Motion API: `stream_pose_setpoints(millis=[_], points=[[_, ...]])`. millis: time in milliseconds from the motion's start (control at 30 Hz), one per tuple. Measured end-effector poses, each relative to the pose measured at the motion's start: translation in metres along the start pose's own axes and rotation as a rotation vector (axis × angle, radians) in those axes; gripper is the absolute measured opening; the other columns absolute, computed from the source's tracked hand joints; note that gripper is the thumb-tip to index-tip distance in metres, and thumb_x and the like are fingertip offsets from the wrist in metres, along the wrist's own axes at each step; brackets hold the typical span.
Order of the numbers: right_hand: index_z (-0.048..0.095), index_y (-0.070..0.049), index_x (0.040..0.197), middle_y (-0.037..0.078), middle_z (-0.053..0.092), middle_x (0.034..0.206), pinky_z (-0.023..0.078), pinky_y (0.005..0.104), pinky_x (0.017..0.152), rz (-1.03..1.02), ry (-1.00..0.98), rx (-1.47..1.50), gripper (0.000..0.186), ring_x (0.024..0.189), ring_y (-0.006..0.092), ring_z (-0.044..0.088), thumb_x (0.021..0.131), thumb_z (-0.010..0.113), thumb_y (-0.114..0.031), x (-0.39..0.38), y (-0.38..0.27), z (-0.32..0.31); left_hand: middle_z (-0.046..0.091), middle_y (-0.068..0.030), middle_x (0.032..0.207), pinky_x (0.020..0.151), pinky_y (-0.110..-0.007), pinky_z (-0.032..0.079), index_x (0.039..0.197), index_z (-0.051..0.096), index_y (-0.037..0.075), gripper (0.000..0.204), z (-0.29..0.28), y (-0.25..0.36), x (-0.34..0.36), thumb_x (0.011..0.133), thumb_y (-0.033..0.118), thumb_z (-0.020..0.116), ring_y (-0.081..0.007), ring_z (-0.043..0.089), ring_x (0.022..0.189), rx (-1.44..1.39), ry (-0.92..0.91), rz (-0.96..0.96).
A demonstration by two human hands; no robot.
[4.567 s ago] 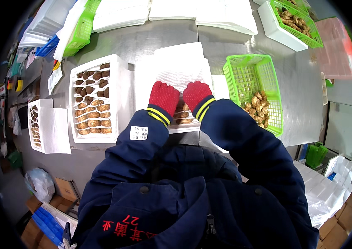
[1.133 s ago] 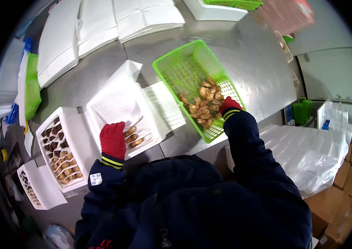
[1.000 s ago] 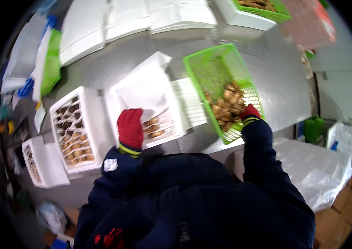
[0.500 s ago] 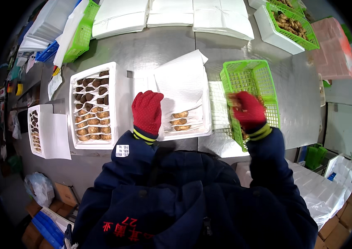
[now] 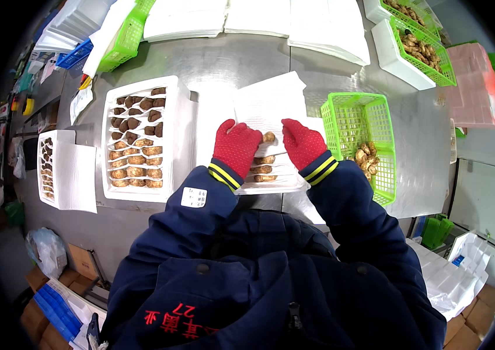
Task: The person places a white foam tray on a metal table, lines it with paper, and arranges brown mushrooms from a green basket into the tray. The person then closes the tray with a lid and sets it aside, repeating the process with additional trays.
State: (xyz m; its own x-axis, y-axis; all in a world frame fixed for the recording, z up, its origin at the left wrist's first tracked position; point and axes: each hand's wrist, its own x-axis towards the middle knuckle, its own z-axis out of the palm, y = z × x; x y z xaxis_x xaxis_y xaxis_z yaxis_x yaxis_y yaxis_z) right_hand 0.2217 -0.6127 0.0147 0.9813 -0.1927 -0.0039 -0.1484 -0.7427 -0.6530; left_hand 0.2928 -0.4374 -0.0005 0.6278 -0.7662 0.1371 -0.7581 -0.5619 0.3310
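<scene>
A rounded brown piece (image 5: 268, 137) is seen between the two hands, close against the fingers of the left hand (image 5: 236, 147), which lies at its 9 o'clock. The right hand (image 5: 304, 144) is placed at its 3 o'clock, slightly apart from it. Both hands are gloved in red, with fingers bent; whether the piece or the paper is gripped by either cannot be told. At 6 o'clock from the piece, three brown lumps (image 5: 263, 169) are set in a column in a white foam box (image 5: 279, 189). At 12 o'clock, a white sheet (image 5: 271, 99) is spread beyond the hands. Farther out at 3 o'clock, more lumps (image 5: 366, 160) are held in a green basket (image 5: 341, 111). At 9 o'clock, a larger filled box (image 5: 173, 134) is laid out with dark and light rows. White stacks (image 5: 257, 16) are ranged at 12 o'clock on the metal tabletop (image 5: 230, 61).
</scene>
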Motion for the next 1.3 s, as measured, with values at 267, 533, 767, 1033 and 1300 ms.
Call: stream_pose_setpoints(millis=[267,533,767,1033,1300], points=[[0.062,-0.009,0.099,0.012,0.063,0.093,0.05,0.041,0.073,-0.252,-0.113,-0.384,0.023,0.086,0.03,0.061,0.079,0.051,-0.01,0.013,0.01,0.013,0.065,-0.0046,0.091,0.107,-0.057,0.022,0.096,0.066,0.012,0.02,0.013,0.003,-0.005,0.077,0.015,0.059,-0.0229,0.056,0.105,0.275,-0.136,0.094],[0.067,-0.011,0.08,0.009,0.064,0.084,0.051,0.0396,0.068,-0.258,-0.203,-0.708,0.009,0.082,0.0267,0.064,0.073,0.061,-0.015,0.037,0.013,0.033,0.063,-0.0055,0.081,0.109,-0.053,0.022,0.089,0.065,0.01,0.014,0.016,0.008,0.004,0.079,0.014,0.056,-0.0217,0.059,0.091,0.332,-0.161,0.135],[0.064,-0.011,0.078,0.009,0.062,0.084,0.049,0.0385,0.068,-0.357,-0.246,-0.717,0.007,0.083,0.026,0.062,0.073,0.059,-0.013,0.038,0.026,0.036,0.063,-0.0072,0.084,0.103,-0.043,0.033,0.089,0.062,0.009,0.015,0.003,-0.017,0.012,0.075,0.015,0.06,-0.0239,0.06,0.092,0.173,0.036,0.128],[0.067,-0.015,0.081,0.003,0.061,0.085,0.044,0.0388,0.068,-0.473,-0.159,-0.733,0.01,0.089,0.0235,0.058,0.076,0.059,-0.017,0.027,0.008,0.02,0.063,-0.0029,0.075,0.107,-0.052,0.025,0.076,0.068,0.016,0.008,0.013,-0.018,0.022,0.073,0.014,0.061,-0.0199,0.061,0.087,0.361,-0.087,0.047],[0.066,-0.015,0.081,0.004,0.064,0.08,0.041,0.0409,0.068,-0.447,-0.216,-0.69,0.012,0.082,0.0224,0.061,0.079,0.056,-0.021,0.007,0.01,0.029,0.064,-0.0052,0.07,0.107,-0.06,0.019,0.073,0.069,0.014,0.01,0.014,-0.01,0.007,0.078,0.014,0.06,-0.0221,0.061,0.081,0.291,-0.193,0.021]])
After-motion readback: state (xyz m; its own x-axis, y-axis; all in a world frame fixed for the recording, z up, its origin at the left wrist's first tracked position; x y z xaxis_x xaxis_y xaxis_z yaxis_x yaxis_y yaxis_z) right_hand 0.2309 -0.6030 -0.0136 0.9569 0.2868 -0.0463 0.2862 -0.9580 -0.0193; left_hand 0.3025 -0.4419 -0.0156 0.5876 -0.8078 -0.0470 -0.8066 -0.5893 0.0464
